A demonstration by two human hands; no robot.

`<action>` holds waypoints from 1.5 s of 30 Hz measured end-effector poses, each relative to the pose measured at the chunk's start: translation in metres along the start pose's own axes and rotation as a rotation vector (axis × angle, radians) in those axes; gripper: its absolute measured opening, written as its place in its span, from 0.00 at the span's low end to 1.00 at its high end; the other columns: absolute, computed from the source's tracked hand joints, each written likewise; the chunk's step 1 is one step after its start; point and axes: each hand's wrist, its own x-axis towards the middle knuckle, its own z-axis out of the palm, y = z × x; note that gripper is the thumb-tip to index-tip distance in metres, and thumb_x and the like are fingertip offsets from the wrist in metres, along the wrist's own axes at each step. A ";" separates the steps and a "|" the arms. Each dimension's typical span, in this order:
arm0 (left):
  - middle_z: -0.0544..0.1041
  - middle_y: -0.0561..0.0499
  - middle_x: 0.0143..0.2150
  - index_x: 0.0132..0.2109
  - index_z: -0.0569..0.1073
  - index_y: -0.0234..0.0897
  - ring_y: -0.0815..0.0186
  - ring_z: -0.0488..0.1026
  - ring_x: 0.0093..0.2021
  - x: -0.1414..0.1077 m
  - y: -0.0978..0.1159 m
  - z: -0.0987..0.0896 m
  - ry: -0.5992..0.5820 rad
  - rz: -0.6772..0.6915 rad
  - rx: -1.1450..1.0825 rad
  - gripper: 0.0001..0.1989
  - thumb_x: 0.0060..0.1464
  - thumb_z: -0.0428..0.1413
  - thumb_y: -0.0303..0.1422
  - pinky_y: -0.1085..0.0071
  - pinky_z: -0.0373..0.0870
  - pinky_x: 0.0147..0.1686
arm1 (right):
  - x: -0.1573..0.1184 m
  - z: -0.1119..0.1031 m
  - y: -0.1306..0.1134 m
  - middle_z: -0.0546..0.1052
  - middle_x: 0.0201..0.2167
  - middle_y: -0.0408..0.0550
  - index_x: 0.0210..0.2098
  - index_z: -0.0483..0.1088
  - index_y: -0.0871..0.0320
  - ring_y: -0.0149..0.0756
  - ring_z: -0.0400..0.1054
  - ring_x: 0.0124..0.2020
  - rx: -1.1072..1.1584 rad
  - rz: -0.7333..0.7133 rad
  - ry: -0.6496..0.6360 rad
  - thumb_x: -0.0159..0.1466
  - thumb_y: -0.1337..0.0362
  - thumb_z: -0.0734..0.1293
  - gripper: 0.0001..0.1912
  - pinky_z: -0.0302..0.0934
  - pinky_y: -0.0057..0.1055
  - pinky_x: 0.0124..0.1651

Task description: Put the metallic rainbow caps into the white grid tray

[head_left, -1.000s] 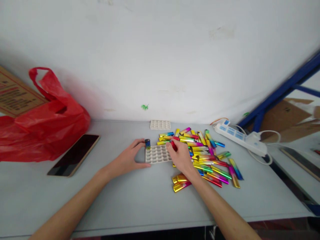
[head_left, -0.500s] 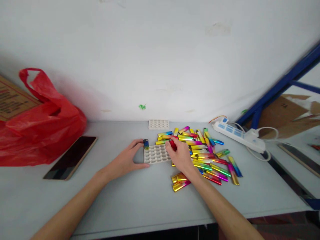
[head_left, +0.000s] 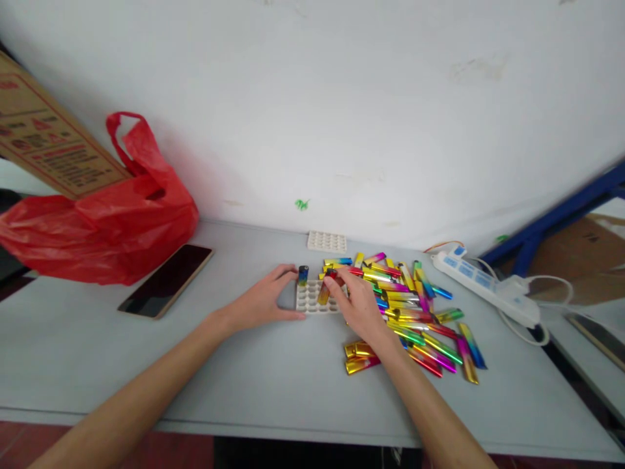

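My right hand (head_left: 361,303) pinches a red-and-gold cigarette lighter (head_left: 324,292) with a dark top, tilted over the white tray (head_left: 308,307) with rows of holes. Thumb and fingers of my left hand (head_left: 271,294) span the tray's left end, the thumb at its front corner and the fingertips by its back corner. A blue-and-yellow lighter (head_left: 303,276) stands upright in the tray's back left corner, beside those fingertips. Right of the tray lies a loose pile of shiny, many-coloured lighters (head_left: 407,317), partly hidden by my right hand and forearm.
A second holed tray (head_left: 327,241) lies by the wall. On the left are a phone (head_left: 166,281), a red plastic bag (head_left: 146,228) and a cardboard box (head_left: 53,137). A white power strip (head_left: 488,286) with cables lies at the right, near a blue metal frame (head_left: 532,244).
My right hand has brought the red lighter leftward over the tray, and more of it shows now. My left hand stays at the tray's left end. The view has shifted left.
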 end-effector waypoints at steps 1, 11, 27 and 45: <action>0.69 0.37 0.71 0.64 0.71 0.39 0.46 0.68 0.72 0.000 -0.001 0.001 0.001 0.004 -0.001 0.41 0.51 0.72 0.53 0.49 0.63 0.75 | 0.001 0.002 0.001 0.80 0.32 0.47 0.38 0.70 0.53 0.41 0.76 0.35 0.003 -0.004 0.011 0.79 0.52 0.61 0.17 0.65 0.34 0.42; 0.69 0.40 0.70 0.64 0.70 0.40 0.47 0.69 0.70 -0.001 0.000 0.002 0.026 0.087 -0.019 0.37 0.55 0.69 0.53 0.49 0.66 0.74 | 0.007 0.023 -0.003 0.84 0.44 0.52 0.49 0.73 0.57 0.45 0.79 0.46 -0.236 -0.146 -0.132 0.79 0.61 0.63 0.09 0.68 0.40 0.54; 0.71 0.41 0.69 0.60 0.73 0.41 0.47 0.71 0.69 0.000 -0.003 0.002 0.030 0.061 0.020 0.35 0.54 0.68 0.56 0.49 0.67 0.73 | 0.015 0.030 -0.026 0.85 0.40 0.55 0.45 0.77 0.59 0.46 0.80 0.45 -0.623 -0.064 -0.252 0.80 0.57 0.62 0.17 0.59 0.44 0.56; 0.68 0.36 0.71 0.61 0.73 0.37 0.42 0.70 0.70 0.003 -0.002 0.002 -0.012 -0.019 0.022 0.42 0.52 0.65 0.64 0.45 0.63 0.75 | -0.139 -0.131 0.051 0.80 0.53 0.54 0.54 0.79 0.51 0.49 0.76 0.56 -0.429 0.099 -0.021 0.74 0.58 0.68 0.12 0.71 0.47 0.61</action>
